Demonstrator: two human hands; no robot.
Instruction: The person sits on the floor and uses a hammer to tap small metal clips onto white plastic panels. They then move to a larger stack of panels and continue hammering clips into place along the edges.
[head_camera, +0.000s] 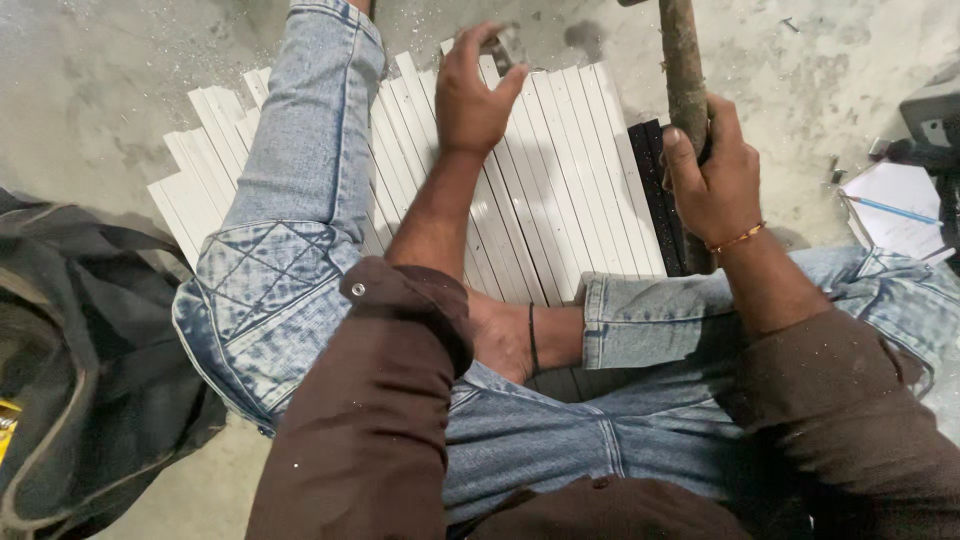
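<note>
The left hand (470, 95) pinches a small metal piece (507, 47) at the far ends of the white strips (560, 190) on the floor (100, 90), while the right hand (712, 180), fist closed on an upright wooden handle (683, 70), sits just beside their right edge

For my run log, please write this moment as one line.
left hand: holds small grey piece on white strips | right hand: grips wooden handle | person seated on floor

The floor is rough grey concrete (110, 90), dusty and sprinkled with small pale chips (most of them near the top edge). A dark crumpled cloth bag (70, 380) lies at the left, and a white paper sheet (895, 205) with a blue pen (895, 210) at the right.
</note>
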